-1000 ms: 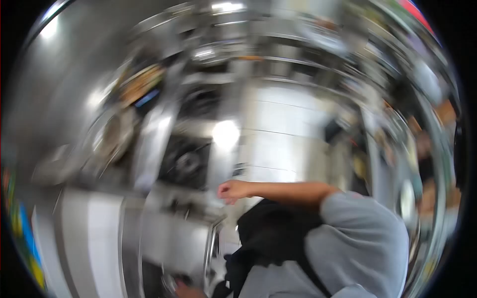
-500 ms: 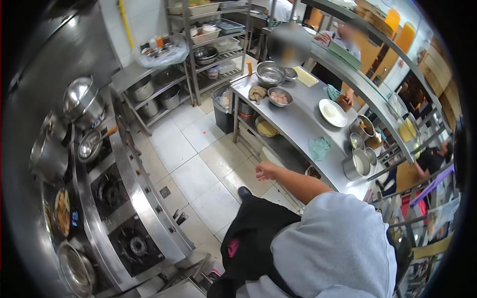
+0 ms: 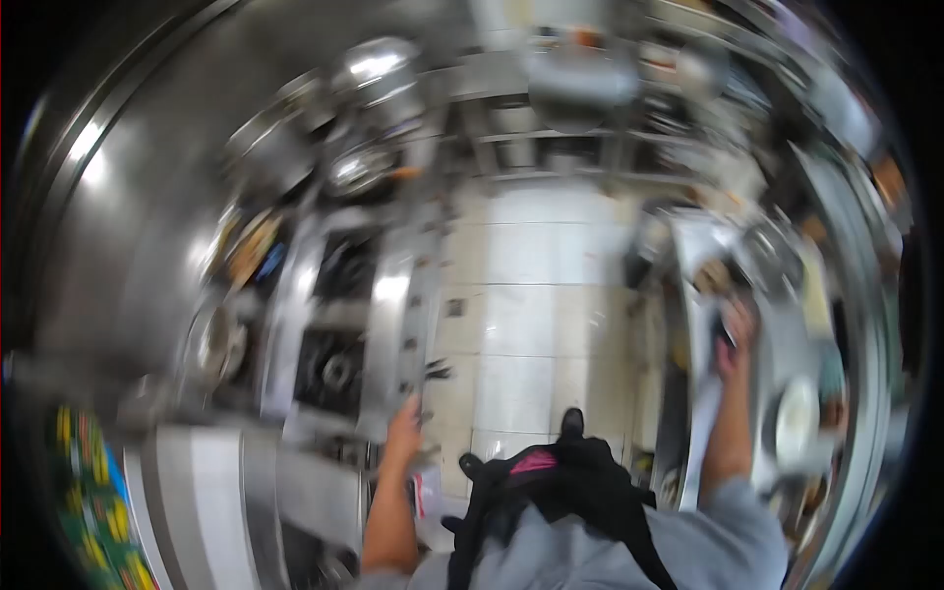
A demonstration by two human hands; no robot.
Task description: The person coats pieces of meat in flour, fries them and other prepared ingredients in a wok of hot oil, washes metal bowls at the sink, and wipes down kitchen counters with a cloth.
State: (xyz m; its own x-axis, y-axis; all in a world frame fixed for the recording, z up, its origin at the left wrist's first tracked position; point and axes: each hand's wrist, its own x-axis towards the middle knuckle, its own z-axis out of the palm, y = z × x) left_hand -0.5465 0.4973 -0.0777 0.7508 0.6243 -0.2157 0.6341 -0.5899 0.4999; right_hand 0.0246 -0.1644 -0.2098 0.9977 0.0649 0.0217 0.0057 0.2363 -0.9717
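Observation:
Everything is smeared by motion. My right hand (image 3: 736, 334) is over the near edge of the steel counter (image 3: 693, 236), just below a crumpled brown cloth (image 3: 710, 277). A dark, rounded shape is by its fingers; whether they grip it is too blurred to tell. My left hand (image 3: 405, 428) hangs beside the front edge of the stove (image 3: 388, 305), low in the view, and its fingers are smeared too. A large metal bowl (image 3: 772, 258) stands on the counter beyond the cloth, and a white plate (image 3: 796, 418) lies nearer me.
Tiled floor (image 3: 521, 315) runs between stove and counter. Metal pots (image 3: 270, 152) and a pan (image 3: 356, 169) stand along the stove's far part. Shelving (image 3: 551, 157) closes the far end, and a dark bin (image 3: 651, 236) stands at the counter's far corner.
The view has swung, bringing the aisle upright and my left hand into sight. My right hand has moved from above the floor to the counter by the brown cloth.

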